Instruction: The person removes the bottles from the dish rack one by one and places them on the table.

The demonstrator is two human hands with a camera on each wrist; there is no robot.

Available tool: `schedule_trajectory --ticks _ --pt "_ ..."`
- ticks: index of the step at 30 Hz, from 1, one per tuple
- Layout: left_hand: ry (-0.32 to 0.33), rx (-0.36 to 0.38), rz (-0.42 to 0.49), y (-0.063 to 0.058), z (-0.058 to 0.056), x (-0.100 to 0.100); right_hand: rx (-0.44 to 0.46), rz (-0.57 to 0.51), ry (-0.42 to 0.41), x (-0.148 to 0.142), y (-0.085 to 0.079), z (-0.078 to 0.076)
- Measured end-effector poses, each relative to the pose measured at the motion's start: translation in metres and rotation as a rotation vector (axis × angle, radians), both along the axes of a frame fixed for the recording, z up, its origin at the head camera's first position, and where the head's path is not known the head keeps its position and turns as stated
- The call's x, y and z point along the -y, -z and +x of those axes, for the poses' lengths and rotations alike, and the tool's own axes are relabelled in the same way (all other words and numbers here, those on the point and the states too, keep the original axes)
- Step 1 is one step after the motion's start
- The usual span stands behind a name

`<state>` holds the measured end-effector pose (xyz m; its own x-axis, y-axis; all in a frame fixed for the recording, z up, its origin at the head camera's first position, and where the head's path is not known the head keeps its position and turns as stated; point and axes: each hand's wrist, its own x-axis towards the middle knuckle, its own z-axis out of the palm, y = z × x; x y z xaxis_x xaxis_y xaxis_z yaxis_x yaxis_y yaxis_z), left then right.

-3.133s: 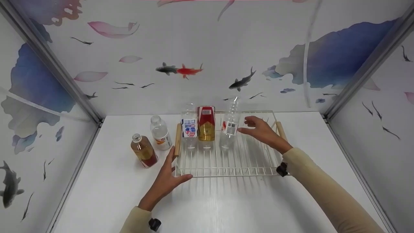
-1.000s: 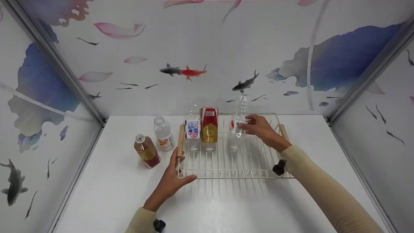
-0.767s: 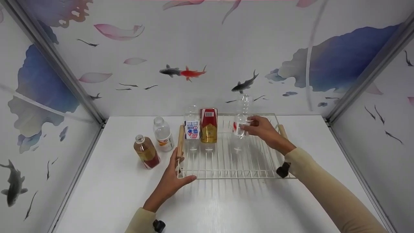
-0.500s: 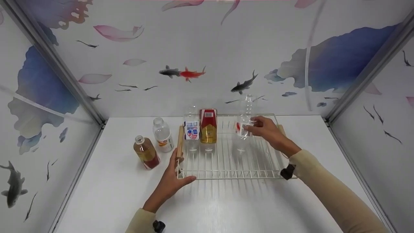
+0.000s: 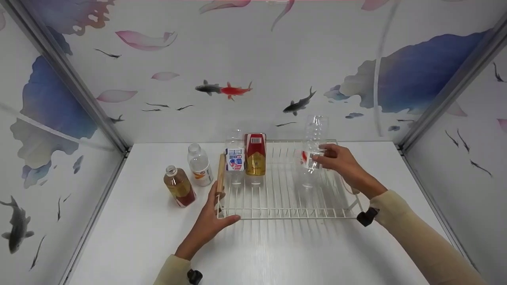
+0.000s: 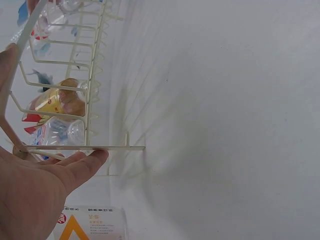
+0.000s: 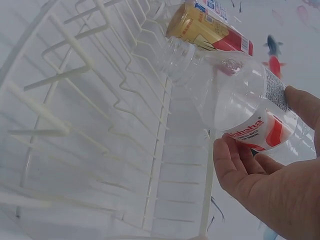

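My right hand (image 5: 340, 161) pinches a clear plastic bottle (image 5: 313, 138) at its red-and-white label, thumb on one side, fingers on the other. The bottle is upside down, its neck (image 7: 177, 57) pointing down into the wire dish rack (image 5: 285, 213). At the rack's front left corner, my left hand (image 5: 208, 218) holds the frame, thumb over the front rail and fingers beside the wooden handle (image 5: 221, 172). Inside the rack's left part stand an inverted red-and-gold bottle (image 5: 255, 154) and an inverted clear bottle with a blue-and-white label (image 5: 235, 159).
Left of the rack, two uncapped bottles stand upright on the white table (image 5: 277, 253): a clear one (image 5: 200, 165) and a brown one with a red-and-gold label (image 5: 180, 187). Printed walls (image 5: 253, 51) enclose the table at the back and sides.
My right hand, earlier apart from the clear bottle, has taken hold of it and moved it right, away from the red-and-gold bottle. My left hand has stayed at the rack's corner.
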<state>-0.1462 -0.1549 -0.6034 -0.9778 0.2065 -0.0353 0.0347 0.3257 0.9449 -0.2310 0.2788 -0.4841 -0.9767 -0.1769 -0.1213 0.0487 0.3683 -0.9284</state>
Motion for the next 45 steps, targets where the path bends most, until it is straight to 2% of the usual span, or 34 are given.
schedule_trajectory --ticks 8,18,24,31,45 --pt "0.001 0.01 0.007 -0.001 0.001 0.0 -0.034 0.009 -0.003 -0.007 -0.007 0.011" --pt "-0.004 0.019 0.018 -0.003 0.001 0.001 -0.069 0.084 -0.023 -0.012 -0.016 0.022" --pt "-0.008 0.031 0.007 -0.003 0.002 0.001 -0.086 0.081 -0.037 -0.01 -0.018 0.028" --pt "-0.01 0.032 -0.004 -0.003 0.001 0.0 -0.082 0.162 -0.061 -0.005 -0.023 0.037" --pt "-0.004 0.032 0.011 -0.003 0.001 0.001 -0.112 0.164 -0.142 0.011 -0.029 0.048"
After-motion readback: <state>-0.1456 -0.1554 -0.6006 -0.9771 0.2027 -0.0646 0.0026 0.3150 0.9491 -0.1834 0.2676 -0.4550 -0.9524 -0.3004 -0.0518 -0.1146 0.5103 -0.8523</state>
